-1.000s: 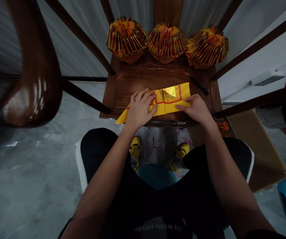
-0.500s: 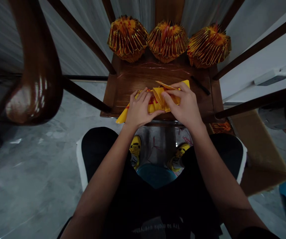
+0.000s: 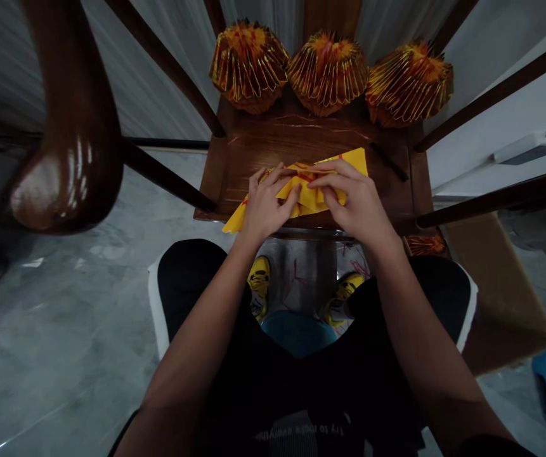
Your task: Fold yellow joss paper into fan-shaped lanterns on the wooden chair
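Observation:
Yellow paper with red print (image 3: 307, 202) lies partly folded on the wooden chair seat (image 3: 253, 143), close to its front edge. My left hand (image 3: 267, 206) grips the left part of the paper, thumb in front and fingers behind. On the right part, my right hand (image 3: 356, 197) pinches a raised fold between thumb and fingers. The paper's flat corners stick out past both hands, and the folds between them are partly hidden by my fingers. A dark, thin stick-like thing (image 3: 389, 162) lies on the seat to the right of the paper.
Three pleated red-and-gold paper ornaments (image 3: 327, 73) stand along the seat's back. Dark chair spindles (image 3: 172, 76) rise at both sides. A cardboard box (image 3: 496, 279) with another pleated piece (image 3: 425, 244) is at right. A blue basin (image 3: 299, 333) sits between my feet.
The raised flap in the right hand has been brought down and flattened toward the left. My left thumb has moved up onto the paper's middle. The view has shifted slightly.

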Demonstrator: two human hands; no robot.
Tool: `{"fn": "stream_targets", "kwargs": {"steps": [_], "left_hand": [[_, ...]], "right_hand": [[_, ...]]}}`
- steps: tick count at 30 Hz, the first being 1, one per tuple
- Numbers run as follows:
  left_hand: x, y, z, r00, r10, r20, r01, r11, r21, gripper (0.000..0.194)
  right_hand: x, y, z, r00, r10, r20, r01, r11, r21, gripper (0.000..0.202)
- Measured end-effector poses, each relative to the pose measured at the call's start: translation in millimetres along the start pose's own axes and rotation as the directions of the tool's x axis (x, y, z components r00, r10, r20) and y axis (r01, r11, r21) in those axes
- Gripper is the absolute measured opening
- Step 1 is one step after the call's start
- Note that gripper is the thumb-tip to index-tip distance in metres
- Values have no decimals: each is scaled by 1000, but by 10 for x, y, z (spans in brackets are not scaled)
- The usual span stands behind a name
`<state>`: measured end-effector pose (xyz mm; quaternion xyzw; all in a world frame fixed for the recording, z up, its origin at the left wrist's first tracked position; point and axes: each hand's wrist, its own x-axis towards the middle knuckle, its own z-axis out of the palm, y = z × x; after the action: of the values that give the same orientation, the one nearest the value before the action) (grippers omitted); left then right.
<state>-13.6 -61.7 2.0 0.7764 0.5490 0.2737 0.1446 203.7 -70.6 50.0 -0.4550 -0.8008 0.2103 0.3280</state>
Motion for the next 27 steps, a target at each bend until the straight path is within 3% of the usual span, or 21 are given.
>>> {"fn": "stream_targets", "kwargs": {"steps": [4, 7, 9, 11, 12, 14, 18, 23, 27], "left_hand": [[15, -69, 21, 999, 0, -50, -1, 1000, -26, 42], [11, -107, 8, 997, 16, -77, -21, 998, -61, 38], [1, -117, -8, 997, 20, -75, -24, 998, -53, 35], [-13, -118, -24, 997, 18, -68, -20, 999, -36, 33], [-22, -116, -32, 998, 13, -67, -15, 999, -29, 32], [-39, -112, -45, 998, 4, -65, -6, 1000, -19, 32], [-60, -110, -60, 999, 1, -48, -1, 1000, -2, 34], [-55, -126, -51, 997, 27, -70, -29, 999, -23, 29], [-105, -146, -83, 988, -26, -149, 17, 998, -66, 27]], "right_hand": [[-99, 82, -197, 989, 94, -116, -84, 993, 85, 25], [-158, 224, -216, 951, 229, -208, -198, 967, 159, 40], [-167, 371, -139, 875, 370, -311, -310, 923, 228, 58], [-157, 538, -24, 768, 503, -397, -386, 858, 339, 69], [-149, 616, 35, 726, 557, -404, -408, 821, 399, 72], [-135, 736, 133, 686, 636, -353, -434, 748, 502, 74], [-117, 786, 203, 670, 699, -250, -463, 657, 596, 61], [-110, 719, 136, 737, 673, -61, -552, 652, 520, 50], [-108, 749, 74, 727, 684, -59, -559, 639, 528, 40]]}}
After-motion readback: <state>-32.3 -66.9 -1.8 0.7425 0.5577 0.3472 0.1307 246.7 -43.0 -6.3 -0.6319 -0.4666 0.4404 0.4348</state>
